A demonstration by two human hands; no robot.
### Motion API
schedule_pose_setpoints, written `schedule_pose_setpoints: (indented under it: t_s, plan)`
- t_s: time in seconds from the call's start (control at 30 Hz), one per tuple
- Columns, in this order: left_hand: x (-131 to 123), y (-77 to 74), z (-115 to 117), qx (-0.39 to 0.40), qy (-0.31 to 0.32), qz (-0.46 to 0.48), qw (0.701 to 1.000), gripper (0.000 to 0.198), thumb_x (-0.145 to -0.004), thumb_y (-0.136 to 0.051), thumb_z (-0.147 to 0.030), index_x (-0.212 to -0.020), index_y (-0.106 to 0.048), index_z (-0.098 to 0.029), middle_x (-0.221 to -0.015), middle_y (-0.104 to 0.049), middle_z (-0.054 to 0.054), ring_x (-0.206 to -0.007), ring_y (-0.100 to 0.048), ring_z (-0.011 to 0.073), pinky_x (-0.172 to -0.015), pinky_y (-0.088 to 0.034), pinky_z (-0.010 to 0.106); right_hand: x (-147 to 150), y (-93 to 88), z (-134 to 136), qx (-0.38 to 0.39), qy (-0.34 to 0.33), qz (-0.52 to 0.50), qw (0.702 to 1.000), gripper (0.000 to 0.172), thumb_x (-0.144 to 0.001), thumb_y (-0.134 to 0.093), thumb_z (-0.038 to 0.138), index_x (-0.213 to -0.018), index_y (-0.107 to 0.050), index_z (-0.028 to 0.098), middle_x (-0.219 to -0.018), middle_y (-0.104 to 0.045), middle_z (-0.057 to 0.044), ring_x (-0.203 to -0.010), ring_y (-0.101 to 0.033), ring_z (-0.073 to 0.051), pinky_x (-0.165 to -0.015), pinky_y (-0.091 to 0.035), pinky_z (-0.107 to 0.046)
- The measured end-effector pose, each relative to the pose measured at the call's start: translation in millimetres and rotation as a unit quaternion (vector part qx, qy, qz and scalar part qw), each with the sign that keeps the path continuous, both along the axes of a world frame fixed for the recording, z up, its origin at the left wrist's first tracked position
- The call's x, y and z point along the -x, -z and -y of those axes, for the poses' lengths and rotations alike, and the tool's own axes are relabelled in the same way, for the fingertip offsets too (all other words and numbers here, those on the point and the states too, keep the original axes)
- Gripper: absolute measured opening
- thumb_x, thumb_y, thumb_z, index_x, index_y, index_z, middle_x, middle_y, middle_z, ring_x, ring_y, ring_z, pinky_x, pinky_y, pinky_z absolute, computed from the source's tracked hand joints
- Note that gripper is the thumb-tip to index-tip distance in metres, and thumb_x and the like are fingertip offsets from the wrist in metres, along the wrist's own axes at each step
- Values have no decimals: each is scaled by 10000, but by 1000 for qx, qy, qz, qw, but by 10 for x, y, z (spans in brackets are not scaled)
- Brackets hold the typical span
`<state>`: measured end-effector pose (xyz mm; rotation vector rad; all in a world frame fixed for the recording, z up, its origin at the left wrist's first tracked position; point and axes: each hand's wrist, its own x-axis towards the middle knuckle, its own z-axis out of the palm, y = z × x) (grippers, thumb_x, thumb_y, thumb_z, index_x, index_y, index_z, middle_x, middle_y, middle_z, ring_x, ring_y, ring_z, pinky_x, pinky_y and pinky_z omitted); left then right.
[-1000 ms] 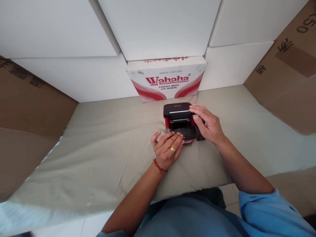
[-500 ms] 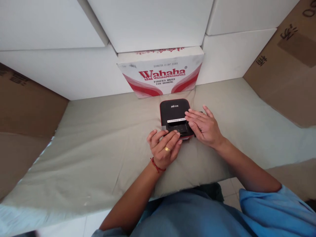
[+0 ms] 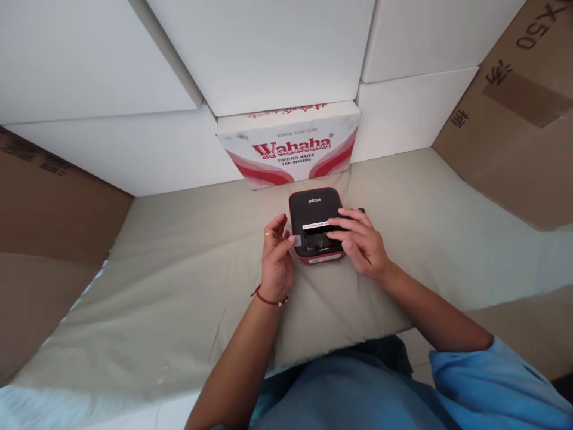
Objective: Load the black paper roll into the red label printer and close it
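1. Two hands frame a compact black-and-red label printer (image 3: 316, 210), which sits on the cloth-covered table (image 3: 179, 286), just in front of the Wahaha water carton (image 3: 293, 158).
2. Good handling here, I judge, means bracing the printer lightly from one side, so that touching its edge does not slide it about.
3. Around the dark front slot (image 3: 313, 232), fingertips probably do best flat and gentle; poking inside could catch something.
4. At the small grey tab (image 3: 298, 240) on the printer's left edge, a light, even touch seems safer than a jerk.
5. The left hand (image 3: 276, 266) is half open, fingers loosely curled, thumb reaching to the tab; whether it pinches the tab, I cannot tell.
6. The right hand (image 3: 367, 245) is mostly open, fingers parted, their tips over the printer's right side by the white strip (image 3: 314, 226); it visibly grasps nothing.
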<state>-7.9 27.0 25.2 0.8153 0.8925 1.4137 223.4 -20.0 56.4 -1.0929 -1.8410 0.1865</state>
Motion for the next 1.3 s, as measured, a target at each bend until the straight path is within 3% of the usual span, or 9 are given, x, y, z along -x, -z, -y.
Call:
schedule_pose_setpoints:
  t_s: [0.1, 0.23, 0.5, 0.77, 0.9, 1.03, 1.17, 1.23, 1.3]
  plan:
    - [11, 5, -16, -7, 17, 5, 1000, 558, -713, -963, -308, -1232, -758, -324, -1497, -692, 39, -1553, -548, 300, -1343, -393, 469, -1, 27, 74, -54, 6, 24, 998, 387, -1144, -541, 416, -1120, -917, 333, -1203, -881, -56, -1325, -704, -319, -1218, -554, -581]
    - [50, 48, -68, -23, 28, 2, 999, 596, -708, -946, -234, -1256, -738, -347, -1512, -690, 30, -1569, -552, 289, -1341, -431, 464, -24, 64, 96, -57, 8, 51, 997, 354, -1125, -573, 401, -1148, -923, 347, -1061, -851, -61, -1166, -687, -311, -1046, -608, -536]
    - [10, 106, -35, -14, 6, 9, 1000, 815, -711, -940, -226, -1427, -606, -425, -1595, -644, 40, -1599, -570, 276, -1358, -471, 475, -55, 106, 98, -38, -2, 80, 996, 353, -1120, -576, 412, -1165, -919, 340, -1068, -871, -63, -1145, -704, -319, -1020, -614, -546]
    - [-31, 201, -28, -17, 18, 30, 999, 784, -747, -930, -232, -1412, -582, -460, -1620, -616, 9, -1585, -567, 241, -1312, -490, 423, -7, -43, 46, -128, -56, 102, 985, 251, -1101, -649, 315, -1154, -886, 256, -1043, -870, -84, -1074, -794, -283, -901, -714, -472]
    - [-90, 275, 6, -7, 12, 55, 998, 640, -768, -946, -307, -1320, -639, -407, -1594, -652, 17, -1552, -600, 246, -1307, -493, 443, 9, -191, 33, -71, -55, 105, 990, 266, -1113, -639, 352, -1035, -880, 272, -1008, -867, -79, -994, -801, -267, -858, -694, -448]
    - [-76, 327, -60, 5, 5, 120, 993, 408, -848, -920, -468, -1168, -718, -315, -1447, -763, 51, -1451, -683, 248, -1309, -490, 460, 95, -500, -140, 50, 11, 158, 986, 410, -1179, -540, 370, -938, -848, 245, -1016, -869, -71, -876, -791, -214, -818, -625, -373]
    - [-32, 368, -200, 28, -14, 123, 992, 311, -884, -892, -499, -1020, -736, -268, -1211, -837, 60, -1293, -766, 238, -1264, -508, 447, 288, -744, -520, 201, 55, 334, 919, 281, -1123, -584, 236, -1085, -862, 214, -1097, -891, -118, -914, -835, -277, -772, -595, -387]
    - [-41, 387, -240, 25, -22, 122, 992, 330, -859, -923, -480, -997, -714, -265, -1179, -836, 49, -1252, -779, 227, -1242, -519, 436, 387, -747, -722, 229, 70, 385, 891, 258, -1066, -616, 156, -1063, -872, 193, -1055, -894, -155, -896, -842, -316, -764, -594, -410]
    - [-68, 399, -252, 20, -30, 123, 992, 383, -828, -958, -470, -1013, -692, -266, -1180, -827, 36, -1217, -782, 209, -1211, -533, 415, 455, -677, -892, 228, 71, 390, 889, 259, -1055, -626, 149, -1020, -880, 183, -1010, -893, -181, -891, -845, -328, -791, -603, -423]
